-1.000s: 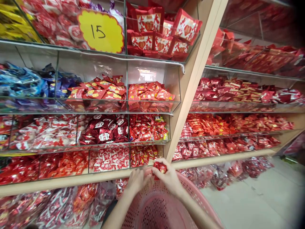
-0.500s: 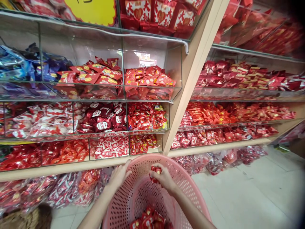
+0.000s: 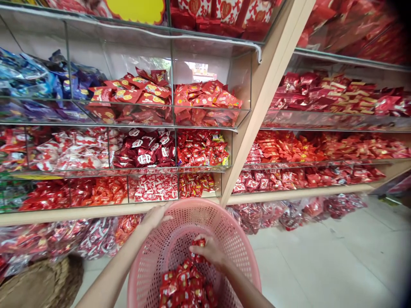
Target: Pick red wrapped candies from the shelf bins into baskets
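A pink perforated plastic basket (image 3: 239,226) stands upright below the shelves, with a heap of red wrapped candies (image 3: 184,284) at its bottom. My left hand (image 3: 156,217) is closed on the basket's rim at the upper left, thumb toward the inside; its fingers are partly hidden behind the edge. Down inside the basket, just above the heap, my right hand (image 3: 208,252) is closed around a few red wrapped candies (image 3: 198,249). Part of that handful is covered by the fingers.
Wooden shelving with clear-walled bins of wrapped sweets fills the front, split by a slanting wooden post (image 3: 266,107). Bagged sweets (image 3: 253,216) lie on the tiled floor (image 3: 308,261) under the lowest shelf. A brown woven object (image 3: 41,282) sits at the lower left.
My right hand has gone lower into the basket, still holding candies. My left hand stays at the rim. The view has shifted, showing more of the candy heap.
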Available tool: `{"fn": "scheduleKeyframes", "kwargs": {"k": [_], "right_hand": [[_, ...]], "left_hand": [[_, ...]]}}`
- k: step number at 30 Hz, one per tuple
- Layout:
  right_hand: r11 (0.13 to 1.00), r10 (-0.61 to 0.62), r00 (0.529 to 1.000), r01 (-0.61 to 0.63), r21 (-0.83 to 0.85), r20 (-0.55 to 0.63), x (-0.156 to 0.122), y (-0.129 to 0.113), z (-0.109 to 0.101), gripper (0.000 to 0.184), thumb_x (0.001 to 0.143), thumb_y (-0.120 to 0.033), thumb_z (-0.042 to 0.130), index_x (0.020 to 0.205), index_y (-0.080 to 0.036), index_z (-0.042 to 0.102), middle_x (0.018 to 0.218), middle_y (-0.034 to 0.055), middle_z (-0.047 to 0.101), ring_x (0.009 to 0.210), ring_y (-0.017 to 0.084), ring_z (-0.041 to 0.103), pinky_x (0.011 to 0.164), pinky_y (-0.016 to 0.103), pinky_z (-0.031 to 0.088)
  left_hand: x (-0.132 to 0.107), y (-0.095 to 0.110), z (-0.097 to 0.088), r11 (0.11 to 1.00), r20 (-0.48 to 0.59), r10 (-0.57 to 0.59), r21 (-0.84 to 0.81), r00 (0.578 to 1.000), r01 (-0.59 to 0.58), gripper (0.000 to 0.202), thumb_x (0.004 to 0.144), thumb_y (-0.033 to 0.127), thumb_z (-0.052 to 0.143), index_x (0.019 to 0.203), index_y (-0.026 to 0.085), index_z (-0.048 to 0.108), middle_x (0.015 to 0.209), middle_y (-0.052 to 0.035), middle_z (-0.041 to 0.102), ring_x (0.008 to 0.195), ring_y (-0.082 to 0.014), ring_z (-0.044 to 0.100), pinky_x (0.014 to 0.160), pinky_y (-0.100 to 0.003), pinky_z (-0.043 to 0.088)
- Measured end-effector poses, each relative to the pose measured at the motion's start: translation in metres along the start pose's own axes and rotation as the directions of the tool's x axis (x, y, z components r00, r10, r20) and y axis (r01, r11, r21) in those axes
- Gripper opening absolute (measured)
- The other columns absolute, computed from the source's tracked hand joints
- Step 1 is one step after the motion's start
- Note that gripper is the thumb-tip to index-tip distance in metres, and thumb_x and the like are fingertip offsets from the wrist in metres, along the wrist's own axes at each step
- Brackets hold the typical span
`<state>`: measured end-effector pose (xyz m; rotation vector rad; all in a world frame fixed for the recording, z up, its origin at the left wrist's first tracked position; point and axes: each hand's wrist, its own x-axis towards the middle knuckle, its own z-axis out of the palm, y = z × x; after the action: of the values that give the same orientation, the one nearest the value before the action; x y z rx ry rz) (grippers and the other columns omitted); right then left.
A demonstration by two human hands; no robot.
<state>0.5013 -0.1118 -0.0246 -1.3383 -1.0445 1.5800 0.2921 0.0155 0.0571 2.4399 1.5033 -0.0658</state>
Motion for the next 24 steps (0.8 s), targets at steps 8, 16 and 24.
{"fn": "scheduleKeyframes", "kwargs": {"k": [8,16,24], "right_hand": [[0.981,-0.016,0.99,0.043,-0.191,0.14,-0.012,0.009,0.02,0.03,0.055,-0.038,0.074,0.067,-0.016,0.058,0.052,-0.0081,0.044,0.05,0.006,0.037,0.05,0.02,0.031],[0.965,0.041,0.899,0.077,-0.249,0.437,-0.029,0.009,0.032,0.023,0.058,-0.034,0.072,0.074,-0.018,0.068,0.061,-0.005,0.057,0.056,0.008,0.046,0.056,0.021,0.036],[0.999,0.041,0.988,-0.045,0.023,0.151,-0.014,0.008,0.028,0.033,0.053,-0.038,0.076,0.078,-0.019,0.067,0.063,-0.0049,0.057,0.059,0.009,0.048,0.064,0.023,0.039]], "left_hand": [[-0.013,0.009,0.012,0.982,-0.047,-0.183,0.037,0.982,0.185,0.041,0.086,0.048,0.033,0.121,0.027,0.042,0.098,-0.0072,0.065,0.094,-0.021,0.061,0.077,-0.028,0.042],[-0.02,0.012,0.019,0.961,-0.081,-0.262,0.07,0.962,0.267,0.042,0.087,0.05,0.025,0.109,0.022,0.047,0.094,-0.01,0.066,0.089,-0.0222,0.063,0.073,-0.03,0.044],[-0.017,0.009,0.022,0.963,-0.099,-0.249,0.084,0.963,0.258,0.043,0.087,0.052,0.023,0.109,0.022,0.046,0.091,-0.0105,0.066,0.086,-0.0229,0.064,0.073,-0.032,0.045]]}}
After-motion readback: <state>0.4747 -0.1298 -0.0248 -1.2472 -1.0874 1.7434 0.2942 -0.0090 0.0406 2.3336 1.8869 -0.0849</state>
